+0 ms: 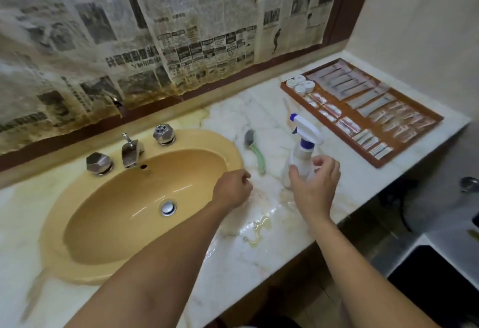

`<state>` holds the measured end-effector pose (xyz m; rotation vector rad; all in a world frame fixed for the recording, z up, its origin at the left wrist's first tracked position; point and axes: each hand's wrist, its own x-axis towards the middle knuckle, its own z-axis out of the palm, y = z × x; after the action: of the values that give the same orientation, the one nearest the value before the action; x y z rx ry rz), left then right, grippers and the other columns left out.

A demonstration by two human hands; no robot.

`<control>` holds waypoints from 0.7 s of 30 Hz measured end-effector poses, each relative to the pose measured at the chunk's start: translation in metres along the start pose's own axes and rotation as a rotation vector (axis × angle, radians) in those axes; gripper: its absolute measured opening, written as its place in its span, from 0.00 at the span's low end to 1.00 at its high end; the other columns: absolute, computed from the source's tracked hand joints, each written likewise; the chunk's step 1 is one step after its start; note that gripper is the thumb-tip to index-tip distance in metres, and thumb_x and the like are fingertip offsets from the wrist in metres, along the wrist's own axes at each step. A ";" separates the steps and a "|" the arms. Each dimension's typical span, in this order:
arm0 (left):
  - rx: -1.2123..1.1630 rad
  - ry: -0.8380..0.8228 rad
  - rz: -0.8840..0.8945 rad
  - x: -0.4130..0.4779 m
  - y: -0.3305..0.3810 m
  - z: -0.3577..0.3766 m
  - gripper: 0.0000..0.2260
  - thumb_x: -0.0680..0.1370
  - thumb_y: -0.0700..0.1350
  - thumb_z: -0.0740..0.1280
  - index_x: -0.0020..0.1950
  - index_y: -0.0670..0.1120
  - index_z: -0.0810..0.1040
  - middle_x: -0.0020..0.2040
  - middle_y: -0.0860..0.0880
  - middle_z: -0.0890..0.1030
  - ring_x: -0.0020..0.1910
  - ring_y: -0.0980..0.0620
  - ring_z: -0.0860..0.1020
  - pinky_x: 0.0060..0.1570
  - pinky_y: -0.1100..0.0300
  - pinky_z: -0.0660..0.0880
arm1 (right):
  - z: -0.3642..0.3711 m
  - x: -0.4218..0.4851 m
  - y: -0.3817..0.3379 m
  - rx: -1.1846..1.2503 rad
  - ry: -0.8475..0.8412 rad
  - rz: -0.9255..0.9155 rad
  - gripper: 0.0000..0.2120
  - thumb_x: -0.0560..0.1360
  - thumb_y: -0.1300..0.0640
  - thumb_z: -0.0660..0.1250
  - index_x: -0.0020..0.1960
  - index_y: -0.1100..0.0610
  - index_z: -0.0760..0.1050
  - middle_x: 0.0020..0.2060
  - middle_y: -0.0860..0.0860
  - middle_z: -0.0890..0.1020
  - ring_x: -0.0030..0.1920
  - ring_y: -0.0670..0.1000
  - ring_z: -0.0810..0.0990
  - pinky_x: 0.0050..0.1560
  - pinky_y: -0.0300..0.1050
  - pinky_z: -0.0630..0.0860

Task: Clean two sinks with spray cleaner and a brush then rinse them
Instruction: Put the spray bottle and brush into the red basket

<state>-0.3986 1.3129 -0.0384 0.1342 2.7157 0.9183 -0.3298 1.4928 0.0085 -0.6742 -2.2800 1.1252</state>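
The right hand is half curled round the lower body of the spray bottle, thumb on one side and fingers on the other. Motion blur and the hand itself hide the base, so I cannot tell whether it actually grips. The bottle stands upright on the marble counter, just right of the sink, with its blue-and-white nozzle aimed toward the back wall. The left hand hovers at the rim of the yellow sink, fingers tucked under and mostly out of sight, nothing showing in them. Between the hands and beyond them, the brush lies lengthwise front to back, green handle nearest. A wooden tray of sachets sits well off right.
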 end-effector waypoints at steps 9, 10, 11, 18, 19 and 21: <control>0.005 0.114 -0.218 0.075 0.052 0.035 0.19 0.78 0.57 0.67 0.63 0.47 0.77 0.55 0.49 0.82 0.54 0.46 0.80 0.48 0.56 0.75 | 0.030 0.083 0.014 0.165 -0.285 -0.084 0.18 0.75 0.47 0.71 0.60 0.55 0.75 0.50 0.47 0.80 0.52 0.50 0.78 0.51 0.41 0.74; 0.013 0.129 -0.225 0.081 0.055 0.040 0.20 0.78 0.60 0.68 0.60 0.46 0.78 0.53 0.48 0.82 0.53 0.45 0.81 0.43 0.56 0.73 | 0.034 0.089 0.017 0.169 -0.294 -0.094 0.18 0.75 0.47 0.71 0.61 0.54 0.75 0.50 0.47 0.80 0.51 0.49 0.78 0.50 0.40 0.73; 0.019 0.145 -0.232 0.086 0.058 0.042 0.19 0.77 0.61 0.69 0.55 0.45 0.77 0.48 0.49 0.81 0.51 0.45 0.81 0.39 0.56 0.70 | 0.037 0.096 0.019 0.171 -0.302 -0.106 0.19 0.75 0.46 0.72 0.61 0.54 0.74 0.50 0.47 0.81 0.50 0.48 0.79 0.49 0.39 0.73; -0.006 0.215 -0.318 0.107 0.070 0.048 0.32 0.71 0.59 0.77 0.67 0.46 0.67 0.52 0.49 0.79 0.48 0.47 0.80 0.42 0.54 0.74 | 0.054 0.132 0.018 0.158 -0.340 -0.153 0.22 0.75 0.46 0.72 0.64 0.56 0.73 0.50 0.48 0.81 0.49 0.50 0.79 0.46 0.40 0.70; 0.004 0.205 -0.333 0.109 0.069 0.048 0.31 0.71 0.57 0.77 0.64 0.45 0.66 0.54 0.48 0.80 0.50 0.45 0.81 0.44 0.53 0.75 | 0.055 0.132 0.019 0.158 -0.336 -0.149 0.22 0.75 0.46 0.73 0.63 0.56 0.73 0.49 0.46 0.80 0.49 0.50 0.79 0.46 0.40 0.71; 0.028 0.189 -0.345 0.112 0.069 0.047 0.28 0.73 0.53 0.77 0.63 0.44 0.66 0.54 0.46 0.80 0.52 0.43 0.81 0.44 0.52 0.75 | 0.056 0.131 0.022 0.152 -0.331 -0.152 0.22 0.75 0.45 0.73 0.62 0.55 0.73 0.48 0.44 0.79 0.48 0.50 0.79 0.45 0.41 0.72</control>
<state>-0.4928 1.4150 -0.0577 -0.4240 2.7947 0.8252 -0.4585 1.5543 -0.0102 -0.2646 -2.4326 1.4026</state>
